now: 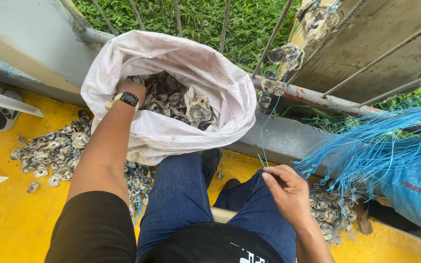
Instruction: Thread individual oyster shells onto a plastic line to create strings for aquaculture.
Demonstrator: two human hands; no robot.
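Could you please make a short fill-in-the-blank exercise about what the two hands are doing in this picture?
1. The left hand reaches into the white ____.
2. The right hand pinches a thin ____ string.
3. The sack holds many oyster ____.
4. The floor is painted ____.

Missing words: sack; blue; shells; yellow

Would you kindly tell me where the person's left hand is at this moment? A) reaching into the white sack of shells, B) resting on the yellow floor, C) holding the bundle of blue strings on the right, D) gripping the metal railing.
A: the left hand, with a black watch on its wrist, is inside the open mouth of the white sack, down among the shells.
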